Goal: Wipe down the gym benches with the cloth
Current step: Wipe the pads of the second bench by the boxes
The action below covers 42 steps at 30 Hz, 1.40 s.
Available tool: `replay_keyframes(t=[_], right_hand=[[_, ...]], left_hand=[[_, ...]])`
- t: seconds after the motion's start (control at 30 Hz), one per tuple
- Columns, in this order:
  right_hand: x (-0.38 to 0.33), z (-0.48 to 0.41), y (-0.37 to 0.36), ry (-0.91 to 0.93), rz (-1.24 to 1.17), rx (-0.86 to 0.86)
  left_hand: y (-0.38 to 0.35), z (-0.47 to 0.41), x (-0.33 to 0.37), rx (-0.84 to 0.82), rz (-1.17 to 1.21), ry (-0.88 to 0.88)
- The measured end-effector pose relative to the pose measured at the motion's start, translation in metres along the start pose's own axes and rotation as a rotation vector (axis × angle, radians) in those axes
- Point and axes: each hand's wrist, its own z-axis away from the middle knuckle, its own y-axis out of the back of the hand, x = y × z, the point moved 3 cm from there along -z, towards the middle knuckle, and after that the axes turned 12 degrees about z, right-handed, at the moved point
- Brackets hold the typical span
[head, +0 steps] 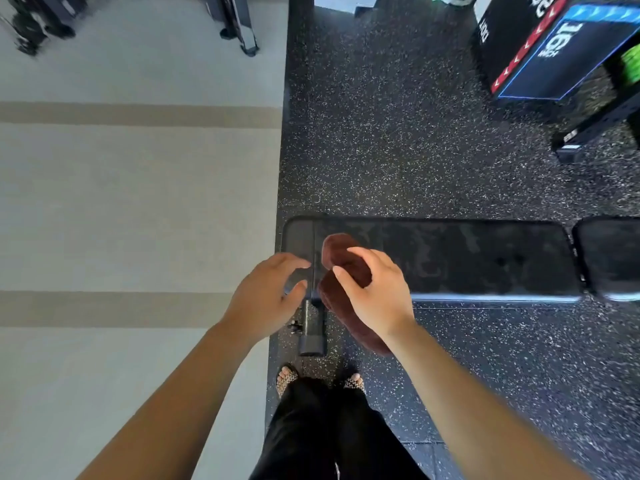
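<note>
A black padded gym bench (467, 258) lies across the view on the speckled rubber floor, its long pad showing smeared damp marks. A dark brown cloth (341, 254) hangs bunched over the bench's left part and droops past its near edge. My right hand (377, 292) grips the cloth from above. My left hand (266, 296) hovers at the bench's left end with fingers spread, holding nothing and a little apart from the cloth.
A second black pad (609, 258) adjoins at the right. The bench's metal foot (313, 330) sticks out toward my sandalled feet (287, 379). Stacked plyo boxes (540, 50) and a black rack base (595, 129) stand far right. Pale flooring (138, 202) fills the left.
</note>
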Motion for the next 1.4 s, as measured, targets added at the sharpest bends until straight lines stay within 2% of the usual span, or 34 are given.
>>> replay_keyframes(t=[0.23,0.43,0.53,0.63,0.7,0.8,0.87,1.03,1.27,1.4], right_hand=[[0.044,-0.068,-0.053,-0.087,0.043,0.035],[0.108,-0.128,-0.127,-0.116,0.211,0.097],[0.148,-0.158,-0.173,-0.109,0.179,0.191],[0.179,-0.184,-0.216,-0.046,0.129,0.311],[0.189,-0.199,-0.232,-0.026,0.156,0.398],[0.197,-0.215,-0.242,-0.005,0.24,0.499],[0.199,-0.225,-0.242,0.018,0.274,0.517],[0.187,-0.263,-0.233,0.082,0.245,0.478],[0.189,-0.22,-0.234,0.104,0.23,0.357],[0.194,-0.164,-0.258,0.076,0.344,0.419]], left_hand=[[-0.04,-0.07,-0.059,-0.022,-0.01,-0.031],[-0.104,-0.135,-0.135,-0.024,-0.052,-0.045],[-0.144,-0.176,-0.177,0.028,-0.096,-0.076],[-0.174,-0.215,-0.216,0.164,-0.098,-0.098],[-0.189,-0.235,-0.24,0.259,-0.085,-0.099],[-0.212,-0.25,-0.264,0.318,-0.221,-0.117],[-0.217,-0.255,-0.269,0.363,-0.278,-0.151],[-0.216,-0.258,-0.275,0.419,-0.253,-0.198],[-0.21,-0.252,-0.271,0.315,-0.154,-0.169],[-0.206,-0.228,-0.281,0.304,-0.226,-0.221]])
